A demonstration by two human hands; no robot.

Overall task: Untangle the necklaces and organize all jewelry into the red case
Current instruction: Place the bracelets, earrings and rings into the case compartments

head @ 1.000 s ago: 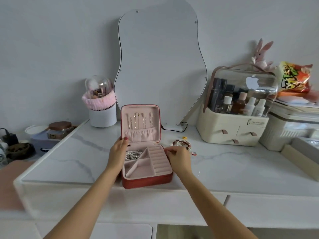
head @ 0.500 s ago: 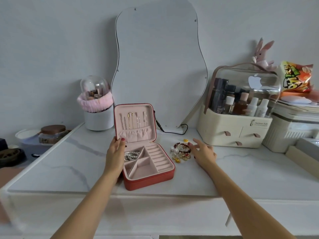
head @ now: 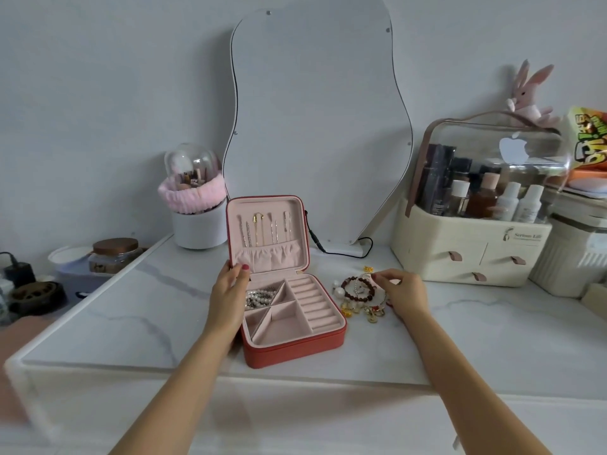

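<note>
Left hand steadies the open red jewelry case at its left hinge corner, fingers on the lid edge; right hand pinches into the tangled jewelry pile just right of the case. Step: picking up a piece. Next: lift one strand free without dragging others.

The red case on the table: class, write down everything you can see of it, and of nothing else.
The red case is a small square box with rounded corners, red outside and lined in soft pink. It stands open on the white marble table, its lid upright. Thin chains hang inside the lid above a gathered pocket. The base has a ridged ring section on the right and angled compartments; the back-left one holds pearl beads. The left hand holds its left edge at the hinge.
</note>
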